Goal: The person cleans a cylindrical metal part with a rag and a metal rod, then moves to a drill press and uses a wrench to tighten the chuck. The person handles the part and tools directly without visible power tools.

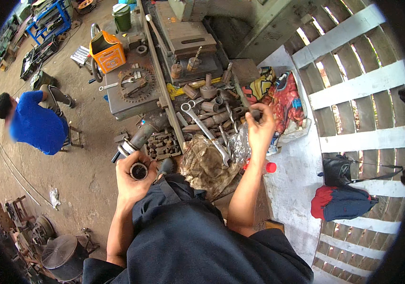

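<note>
My left hand (131, 187) is wrapped round a short hollow metal cylinder (139, 171), its dark open end facing up. Just beyond that hand are shiny metal rings (126, 148) by a thick grey pipe (143, 136). On the right, over the cluttered bench, the fingers of my right hand (262, 127) pinch a small dark metal piece (256, 114), partly hidden by them. Between my hands lie a large combination wrench (207, 130), a stained rag (207, 163) and a crumpled clear plastic bag (239, 144). Drill bits (231, 116) and metal sleeves (209, 106) are heaped beyond the wrench.
A toothed gear ring (151, 90) and an orange container (109, 54) rest on a metal block to the left. A red-capped bottle (270, 167) is by my right forearm. A person in blue (44, 120) sits at far left. Bags (344, 201) hang on the right wall.
</note>
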A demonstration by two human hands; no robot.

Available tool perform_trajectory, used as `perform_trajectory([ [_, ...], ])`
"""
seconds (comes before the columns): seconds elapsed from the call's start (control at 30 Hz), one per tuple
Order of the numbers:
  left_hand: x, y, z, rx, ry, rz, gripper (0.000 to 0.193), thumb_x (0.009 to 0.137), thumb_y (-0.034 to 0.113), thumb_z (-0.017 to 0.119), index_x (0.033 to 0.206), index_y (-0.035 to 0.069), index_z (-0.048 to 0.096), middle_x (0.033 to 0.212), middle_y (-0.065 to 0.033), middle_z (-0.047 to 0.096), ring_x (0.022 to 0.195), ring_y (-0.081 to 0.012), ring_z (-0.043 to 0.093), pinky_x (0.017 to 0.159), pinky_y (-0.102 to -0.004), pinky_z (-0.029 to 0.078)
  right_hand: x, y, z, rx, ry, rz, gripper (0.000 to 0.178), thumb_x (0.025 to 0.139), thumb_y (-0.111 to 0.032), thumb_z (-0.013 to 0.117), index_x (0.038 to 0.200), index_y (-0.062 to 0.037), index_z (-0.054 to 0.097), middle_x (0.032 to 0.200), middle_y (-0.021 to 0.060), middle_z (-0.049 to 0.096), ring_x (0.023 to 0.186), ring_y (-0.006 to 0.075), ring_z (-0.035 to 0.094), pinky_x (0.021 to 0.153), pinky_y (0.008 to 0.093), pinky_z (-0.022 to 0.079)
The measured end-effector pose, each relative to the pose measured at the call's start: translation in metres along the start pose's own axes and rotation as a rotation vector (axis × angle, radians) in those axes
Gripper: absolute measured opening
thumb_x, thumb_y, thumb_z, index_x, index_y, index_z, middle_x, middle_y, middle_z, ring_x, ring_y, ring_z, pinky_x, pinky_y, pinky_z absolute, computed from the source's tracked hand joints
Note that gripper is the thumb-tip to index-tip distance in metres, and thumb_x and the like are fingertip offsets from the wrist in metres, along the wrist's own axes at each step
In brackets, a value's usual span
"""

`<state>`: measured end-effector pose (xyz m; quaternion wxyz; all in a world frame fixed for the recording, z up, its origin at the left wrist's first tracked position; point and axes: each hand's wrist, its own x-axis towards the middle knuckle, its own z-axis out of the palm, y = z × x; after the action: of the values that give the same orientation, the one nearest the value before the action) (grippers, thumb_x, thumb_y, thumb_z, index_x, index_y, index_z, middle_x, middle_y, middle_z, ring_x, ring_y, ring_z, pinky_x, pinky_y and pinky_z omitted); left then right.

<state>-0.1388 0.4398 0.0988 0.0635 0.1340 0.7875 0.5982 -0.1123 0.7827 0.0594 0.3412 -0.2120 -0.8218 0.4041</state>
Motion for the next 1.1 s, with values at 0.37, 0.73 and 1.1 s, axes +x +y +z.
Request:
perform_trajectory([
  [0.37, 0.008, 0.001, 0.006, 0.046, -0.02, -0.002, 0.016, 0.075, 0.0, 0.072, 0.071, 0.0, 0.056, 0.063, -0.0023, 0.057, 0.059, -0.0077, 0.051, 0.057, -0.0254, 0.043, -0.029, 0.015, 0.001, -0.123, -0.168, -0.071, 0.018, 0.077, 0.009, 0.066, 0.093, 0.0009, 0.065, 0.099, 0.0111, 0.068, 0.096, 0.0258, 0.066, 0.085, 0.0346, 0.05],
  [0.73, 0.009, 0.004, 0.017, 0.049, -0.121, -0.044, 0.014, 0.073, 0.001, 0.072, 0.071, 0.001, 0.058, 0.063, -0.0036, 0.059, 0.059, -0.0091, 0.055, 0.057, -0.0268, 0.045, -0.068, 0.006, 0.046, -0.384, -0.542, 0.067, 0.043, 0.071, 0.012, 0.058, 0.11, -0.0035, 0.066, 0.109, 0.0161, 0.066, 0.096, 0.037, 0.064, 0.085, 0.0433, 0.052],
  [1.1, 0.004, 0.005, 0.01, -0.023, -0.146, 0.027, 0.014, 0.075, 0.0, 0.072, 0.073, 0.001, 0.058, 0.063, -0.0039, 0.058, 0.06, -0.0093, 0.055, 0.059, -0.0265, 0.046, -0.06, -0.002, 0.043, -0.527, -0.682, 0.091, 0.042, 0.074, 0.011, 0.058, 0.107, -0.0116, 0.072, 0.109, 0.0135, 0.065, 0.104, 0.0352, 0.061, 0.087, 0.0443, 0.051],
])
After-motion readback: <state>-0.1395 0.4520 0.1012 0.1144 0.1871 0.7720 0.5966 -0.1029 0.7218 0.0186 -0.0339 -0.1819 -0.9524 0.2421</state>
